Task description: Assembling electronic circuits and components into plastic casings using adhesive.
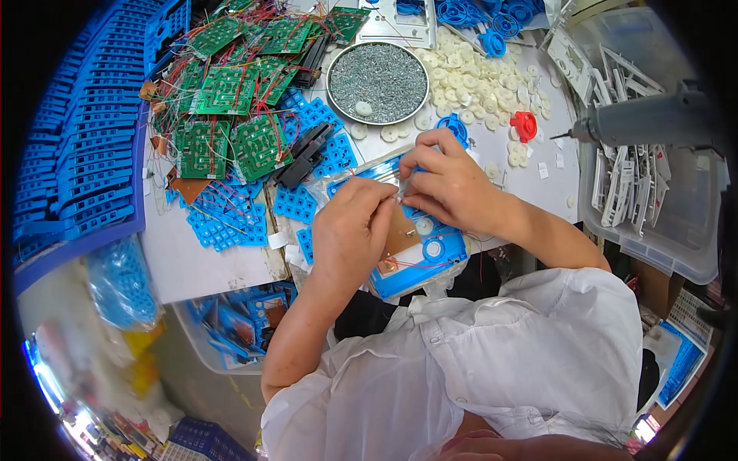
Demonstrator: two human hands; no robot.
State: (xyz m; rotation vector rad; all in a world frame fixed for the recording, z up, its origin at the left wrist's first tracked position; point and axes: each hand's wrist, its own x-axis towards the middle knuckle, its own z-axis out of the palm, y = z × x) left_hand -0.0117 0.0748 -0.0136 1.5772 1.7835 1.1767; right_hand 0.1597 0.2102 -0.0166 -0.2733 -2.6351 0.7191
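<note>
At the table's near edge lies a blue plastic housing (398, 283), a brown circuit board (401, 234) set in it and thin red wires trailing over its lower part. A white disc (424, 225) sits in the housing beside the board. My left hand (352, 224) reaches over its left side, thumb and forefinger pinched together. From the right, my right hand (455, 184) bends its fingers down over the upper part. The fingertips of both hands almost meet above the board. Whatever small piece is between them is hidden by the fingers.
A round tray (328, 86) of small screws stands behind my hands, with cream plastic discs (480, 81) heaped beside it. Green circuit boards (224, 90) with wires pile up at left, near blue button pads (223, 219). An electric screwdriver (638, 123) juts in from the right above a clear bin (696, 223).
</note>
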